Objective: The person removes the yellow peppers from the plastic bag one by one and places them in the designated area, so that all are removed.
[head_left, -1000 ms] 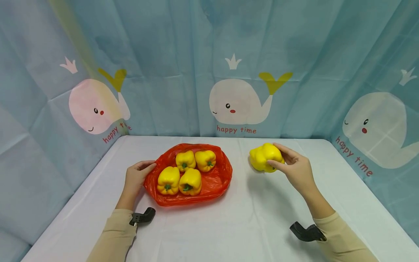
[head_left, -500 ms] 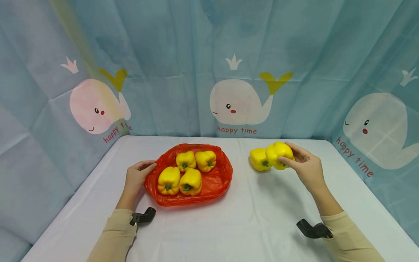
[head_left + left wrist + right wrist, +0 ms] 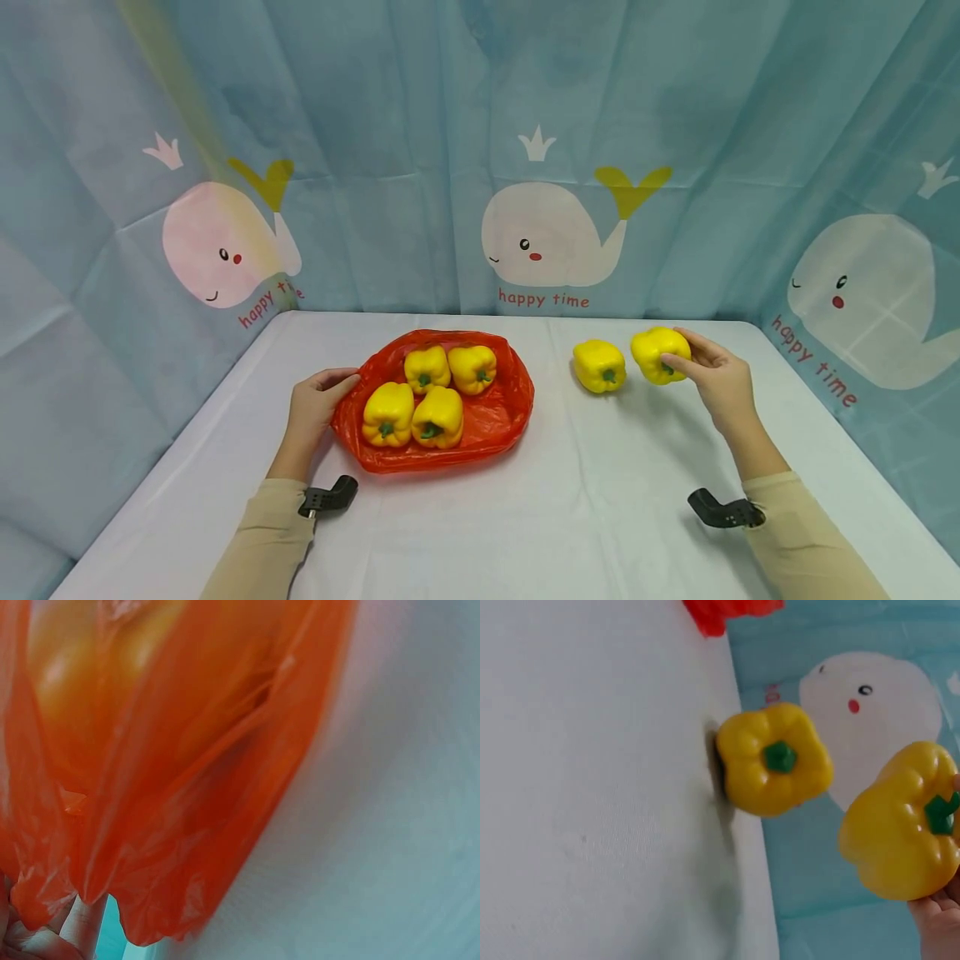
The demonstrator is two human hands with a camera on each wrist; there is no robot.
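Note:
My left hand (image 3: 315,408) pinches the left rim of a red plastic bag (image 3: 487,421), whose mouth is spread wide on the table. Inside the bag sit several yellow bell peppers (image 3: 388,412) with green stems. In the left wrist view the bag's red film (image 3: 202,787) hangs over the fingers and a pepper shows through it. My right hand (image 3: 720,379) holds another yellow bell pepper (image 3: 654,354) between thumb and fingers, slightly above the table. Just left of it, a separate yellow bell pepper (image 3: 598,367) rests on the table, apart from the held one.
The white table (image 3: 480,533) reaches back to a blue curtain (image 3: 375,100) printed with whales, which also runs along both sides. A black wrist camera (image 3: 330,496) is strapped to the left forearm, and another black wrist camera (image 3: 723,508) to the right.
My right hand has moved right with its bell pepper, away from the pepper on the table, which was mostly hidden behind it before. My left hand and the bag stay put.

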